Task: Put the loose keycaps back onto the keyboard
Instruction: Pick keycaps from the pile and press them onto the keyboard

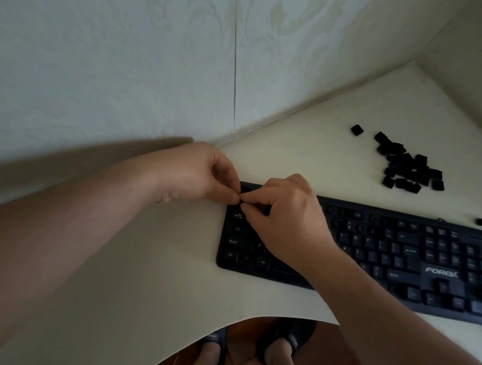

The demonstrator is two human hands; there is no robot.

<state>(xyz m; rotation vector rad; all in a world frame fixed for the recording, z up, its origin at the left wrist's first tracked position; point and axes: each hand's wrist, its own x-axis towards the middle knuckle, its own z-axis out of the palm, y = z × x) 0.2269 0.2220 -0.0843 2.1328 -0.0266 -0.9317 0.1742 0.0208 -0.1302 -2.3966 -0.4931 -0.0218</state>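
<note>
step: seating a keycap at keyboard (372,248) top-left corner | left hand (197,176) and right hand (286,214) fingertips pinched together there (cap itself hidden) | spare keycaps (409,165) piled behind keyboard, well apart | advice: align square, press straight down

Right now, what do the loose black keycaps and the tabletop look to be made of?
Loose black square keycaps: seemingly moulded plastic, matte with a faint sheen, crisp uniform edges. Pale cream tabletop: smooth, flat, no grain showing, so probably laminate or painted board; the dim light leaves that open.

Pale patterned wallpaper (129,46) with vertical seam; white table (143,261) in corner; reddish-brown floor (335,360); dim light.
</note>
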